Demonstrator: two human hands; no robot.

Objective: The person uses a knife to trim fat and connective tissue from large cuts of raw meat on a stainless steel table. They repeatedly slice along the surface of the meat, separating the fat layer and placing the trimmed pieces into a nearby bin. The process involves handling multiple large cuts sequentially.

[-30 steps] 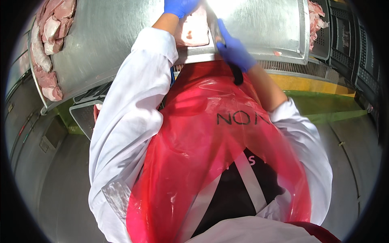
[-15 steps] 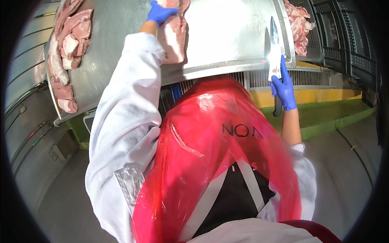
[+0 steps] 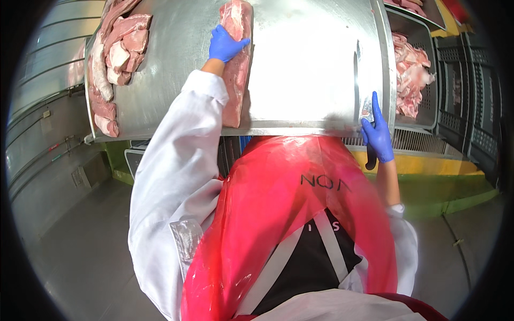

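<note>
My left hand (image 3: 227, 44), in a blue glove, grips a long pink slab of meat (image 3: 235, 93) lying lengthwise on the steel work surface (image 3: 160, 91), thumb at its right side. Near the surface's right edge, my right hand (image 3: 377, 131), also gloved, holds a knife (image 3: 365, 109) by its black handle, index finger extended along it, blade pointing away from me. The bright metal partly washes out the blade.
Several raw meat pieces (image 3: 126, 48) line the left edge. On the right a grey crate (image 3: 431, 117) holds meat trimmings (image 3: 409, 75); another tray of meat (image 3: 412, 5) sits behind it. Dark perforated crates (image 3: 471, 101) stand at the far right. A red apron (image 3: 278, 176) covers my front.
My left hand has moved left with the slab, which now lies fully lengthwise. My right hand has moved from the middle to the right edge with the knife. The view has shifted.
</note>
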